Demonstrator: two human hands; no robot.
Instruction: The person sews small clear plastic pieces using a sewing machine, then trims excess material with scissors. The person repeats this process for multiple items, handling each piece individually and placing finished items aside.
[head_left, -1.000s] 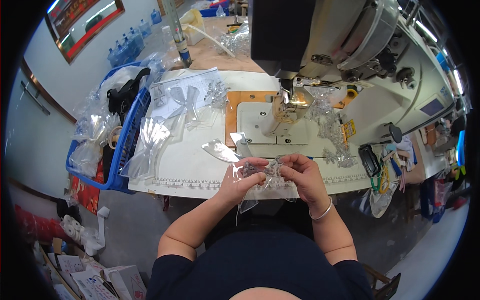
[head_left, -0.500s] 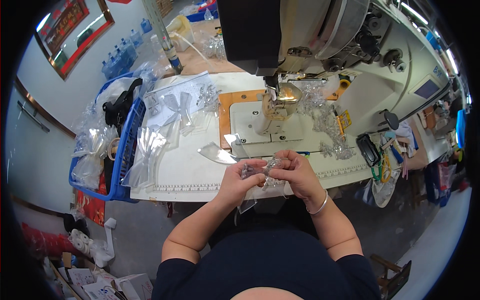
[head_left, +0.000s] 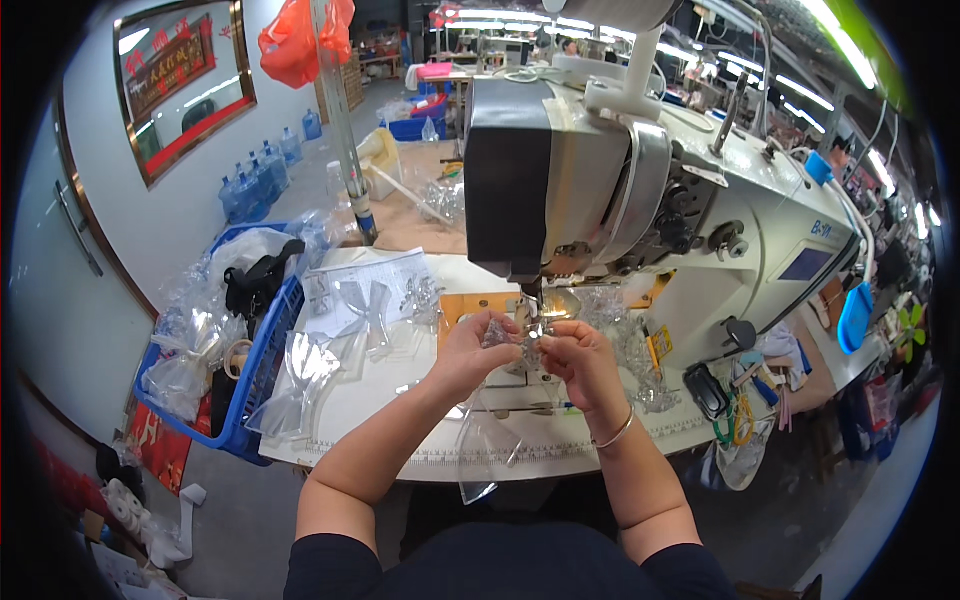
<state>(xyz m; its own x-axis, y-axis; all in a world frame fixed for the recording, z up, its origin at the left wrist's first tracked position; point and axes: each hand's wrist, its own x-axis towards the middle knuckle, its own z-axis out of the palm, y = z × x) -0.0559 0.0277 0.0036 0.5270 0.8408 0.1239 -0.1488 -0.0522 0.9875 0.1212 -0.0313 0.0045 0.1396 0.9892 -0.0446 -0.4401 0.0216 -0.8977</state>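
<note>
My left hand (head_left: 478, 358) pinches a crumpled transparent plastic piece, and a flared transparent panel (head_left: 487, 450) hangs below it over the table's front edge. Close beside it, my right hand (head_left: 582, 365) has thumb and finger closed on the same crumpled plastic. Both hands are just in front of the needle area of an industrial sewing machine (head_left: 640, 190), whose lit post stands behind the fingertips. Whether the plastic touches the needle I cannot tell. Fingers hide most of the part being held.
A blue basket (head_left: 262, 385) of plastic bags and a black strap stands left. Bow-shaped plastic pieces (head_left: 302, 375) and a printed sheet (head_left: 345, 285) lie beside it. Right of the post are a heap of crumpled plastic (head_left: 640, 375), a black case (head_left: 706, 390) and tools.
Both hands have moved forward with the plastic, from the table's front edge to the machine's needle area. The view has tilted up, showing more of the machine and the room.
</note>
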